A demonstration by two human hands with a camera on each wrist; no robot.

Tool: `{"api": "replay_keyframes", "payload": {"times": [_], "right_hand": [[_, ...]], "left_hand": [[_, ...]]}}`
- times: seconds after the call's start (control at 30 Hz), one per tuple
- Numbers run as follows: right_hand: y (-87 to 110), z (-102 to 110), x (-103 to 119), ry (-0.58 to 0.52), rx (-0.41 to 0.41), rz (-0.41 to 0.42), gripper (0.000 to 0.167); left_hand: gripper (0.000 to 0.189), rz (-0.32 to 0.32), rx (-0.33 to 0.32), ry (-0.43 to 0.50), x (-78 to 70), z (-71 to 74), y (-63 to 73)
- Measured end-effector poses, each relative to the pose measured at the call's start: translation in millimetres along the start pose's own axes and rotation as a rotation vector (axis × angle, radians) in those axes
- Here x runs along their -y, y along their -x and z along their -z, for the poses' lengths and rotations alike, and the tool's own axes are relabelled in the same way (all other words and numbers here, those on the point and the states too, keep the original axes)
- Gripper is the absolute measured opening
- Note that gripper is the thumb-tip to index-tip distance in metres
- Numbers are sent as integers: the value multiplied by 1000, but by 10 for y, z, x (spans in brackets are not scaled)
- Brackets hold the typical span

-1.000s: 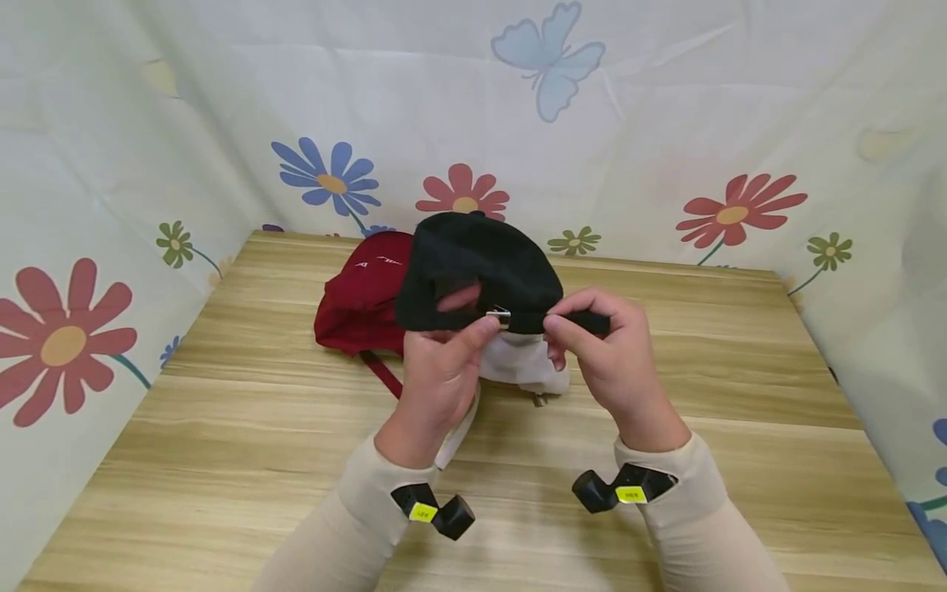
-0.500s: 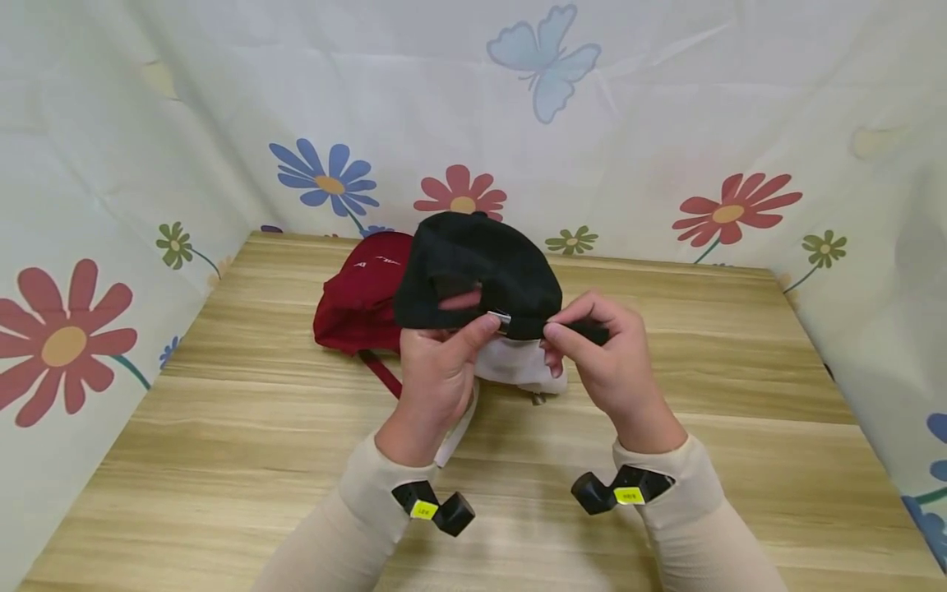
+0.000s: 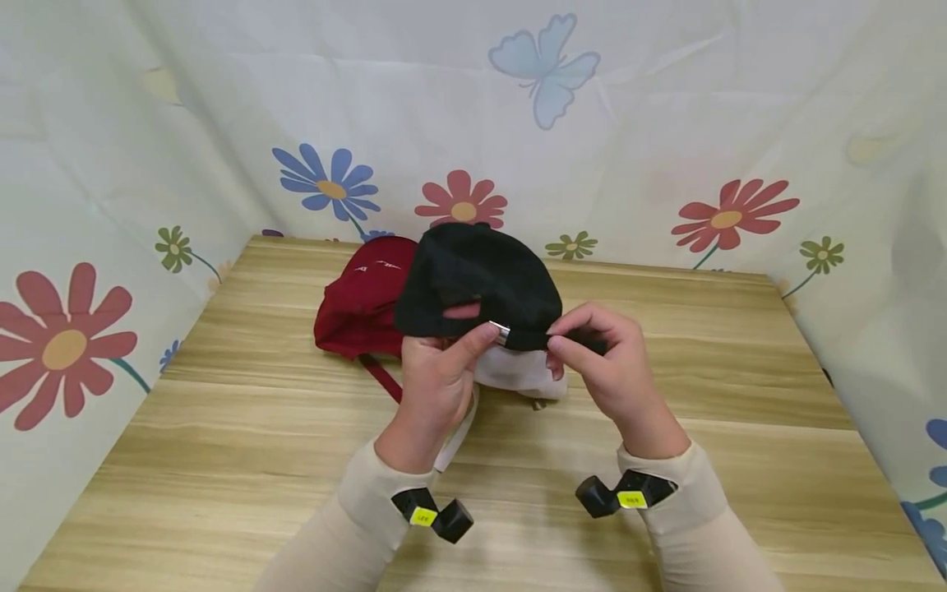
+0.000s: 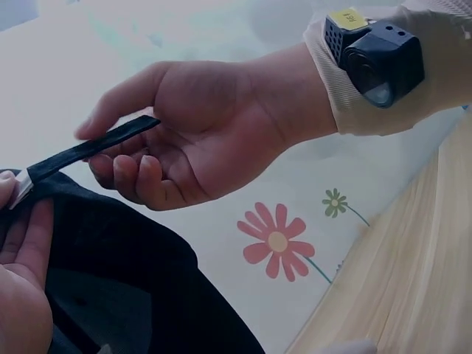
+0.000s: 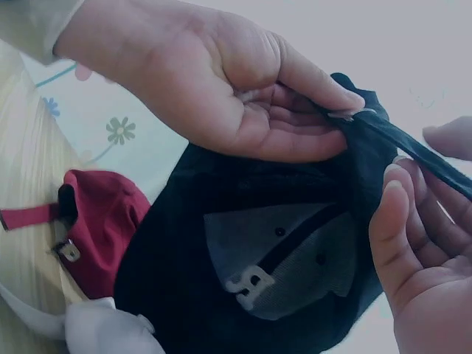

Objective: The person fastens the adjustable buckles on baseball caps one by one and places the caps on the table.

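Black cloth is in my grip: the black cap (image 3: 514, 275) is held above the wooden table (image 3: 222, 411), at 12 o'clock from my wrists. My left hand (image 3: 436, 378) pinches it at the silver buckle (image 3: 501, 332); my right hand (image 3: 617, 358), at its 4 o'clock, narrowly pinches the strap (image 4: 88, 151). The red cap (image 3: 358, 304) lies at 9 o'clock, the white cap (image 3: 518, 375) at 5.

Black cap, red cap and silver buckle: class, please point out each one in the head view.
Black cap (image 3: 503, 273), head view, on its crown.
Red cap (image 3: 364, 294), head view, on its crown.
Silver buckle (image 3: 501, 332), head view, on its metal face.
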State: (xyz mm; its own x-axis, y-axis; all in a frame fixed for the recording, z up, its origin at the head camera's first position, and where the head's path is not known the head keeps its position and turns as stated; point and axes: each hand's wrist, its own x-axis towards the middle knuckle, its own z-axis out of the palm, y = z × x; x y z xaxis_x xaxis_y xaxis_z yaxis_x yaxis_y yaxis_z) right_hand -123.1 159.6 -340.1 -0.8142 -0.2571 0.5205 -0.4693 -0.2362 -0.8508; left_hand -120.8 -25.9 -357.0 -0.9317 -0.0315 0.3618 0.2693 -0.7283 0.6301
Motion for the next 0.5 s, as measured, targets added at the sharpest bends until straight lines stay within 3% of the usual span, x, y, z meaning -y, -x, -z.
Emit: {"api": "replay_keyframes", "payload": {"times": [0.1, 0.33, 0.5], "right_hand": [[-17, 56, 31, 44, 12, 13, 1], [-122, 153, 173, 132, 4, 21, 22], [-214, 209, 269, 289, 8, -54, 10]], "left_hand": [[44, -11, 38, 1, 19, 20, 10], [42, -47, 128, -6, 66, 61, 36], [41, -57, 211, -28, 77, 100, 45]]}}
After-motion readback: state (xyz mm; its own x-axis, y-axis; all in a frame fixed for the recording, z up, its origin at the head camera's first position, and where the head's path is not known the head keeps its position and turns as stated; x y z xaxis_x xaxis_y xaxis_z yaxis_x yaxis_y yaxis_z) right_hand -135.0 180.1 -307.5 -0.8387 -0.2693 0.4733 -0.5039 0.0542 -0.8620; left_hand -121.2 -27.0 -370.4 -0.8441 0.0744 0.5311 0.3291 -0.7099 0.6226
